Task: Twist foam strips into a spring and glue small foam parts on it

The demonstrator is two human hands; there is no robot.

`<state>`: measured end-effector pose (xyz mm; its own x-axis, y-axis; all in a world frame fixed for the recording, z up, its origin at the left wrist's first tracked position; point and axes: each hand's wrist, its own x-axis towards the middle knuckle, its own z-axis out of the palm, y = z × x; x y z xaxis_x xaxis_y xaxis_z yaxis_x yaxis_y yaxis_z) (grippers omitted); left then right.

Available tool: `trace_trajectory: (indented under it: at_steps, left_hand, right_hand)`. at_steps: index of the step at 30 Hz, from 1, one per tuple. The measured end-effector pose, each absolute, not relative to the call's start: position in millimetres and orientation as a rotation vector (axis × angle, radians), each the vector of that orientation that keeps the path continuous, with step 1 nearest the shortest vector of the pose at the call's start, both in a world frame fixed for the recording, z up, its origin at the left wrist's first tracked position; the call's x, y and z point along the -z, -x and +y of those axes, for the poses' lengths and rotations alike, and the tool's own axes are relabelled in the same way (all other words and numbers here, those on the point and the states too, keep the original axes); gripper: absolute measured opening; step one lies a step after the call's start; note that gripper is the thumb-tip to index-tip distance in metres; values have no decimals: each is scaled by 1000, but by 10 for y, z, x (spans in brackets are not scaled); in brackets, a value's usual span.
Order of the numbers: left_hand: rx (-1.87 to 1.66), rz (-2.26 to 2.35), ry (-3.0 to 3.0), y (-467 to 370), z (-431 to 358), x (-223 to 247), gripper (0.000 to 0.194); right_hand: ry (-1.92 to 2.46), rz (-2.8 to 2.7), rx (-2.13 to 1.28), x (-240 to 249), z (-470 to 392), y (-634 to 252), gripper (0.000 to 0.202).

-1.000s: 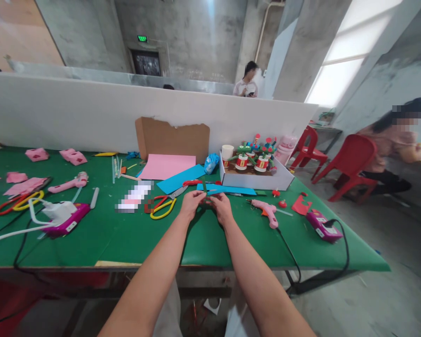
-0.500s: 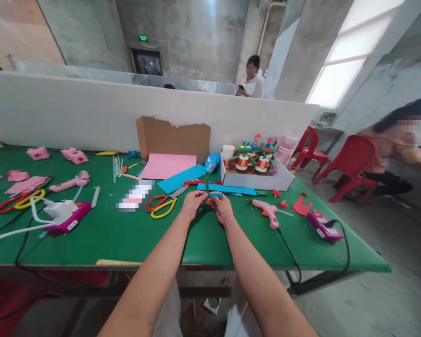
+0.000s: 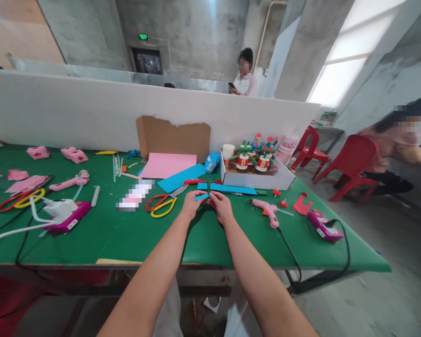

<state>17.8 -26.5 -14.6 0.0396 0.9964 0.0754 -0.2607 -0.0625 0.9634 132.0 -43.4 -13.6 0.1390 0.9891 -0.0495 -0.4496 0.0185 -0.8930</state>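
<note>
My left hand (image 3: 192,202) and my right hand (image 3: 220,205) meet over the green table, fingertips nearly touching. Between them is a small folded piece with a blue strip (image 3: 201,197) lying across my left fingers and a dark green strip (image 3: 208,186) standing upright. Both hands pinch this piece; where its parts join is hidden by the fingers. Just beyond lie red-handled scissors (image 3: 194,182) and a long blue paper strip (image 3: 231,188). Yellow-and-red-handled scissors (image 3: 164,206) rest to the left of my left hand.
A pink glue gun (image 3: 268,209) with a cord lies to the right, near a purple power strip (image 3: 324,227). Behind stands a white box (image 3: 256,181) of small figures. Pink paper (image 3: 170,166) lies by brown cardboard (image 3: 177,140). Two people are farther off.
The blue strip has shifted from my right fingers to my left fingers. The person in the background has moved slightly left.
</note>
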Motion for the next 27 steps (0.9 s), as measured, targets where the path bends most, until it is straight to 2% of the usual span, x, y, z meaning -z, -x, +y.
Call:
trace_trajectory:
  at_steps: [10,19,27]
  left_hand:
    - [-1251,825,-984,-211,-310,88,35]
    - [-1361,990,-961,-200,-283,91,32]
    - [-1368,1058,-1043,-199,-309,48,27]
  right_hand:
    - [938,-756,-1109,97,-448,-1302,27]
    - [922,-755,-1270,113,-455,-1303,29]
    - [994,-839,-1207,102,-470,-1305,27]
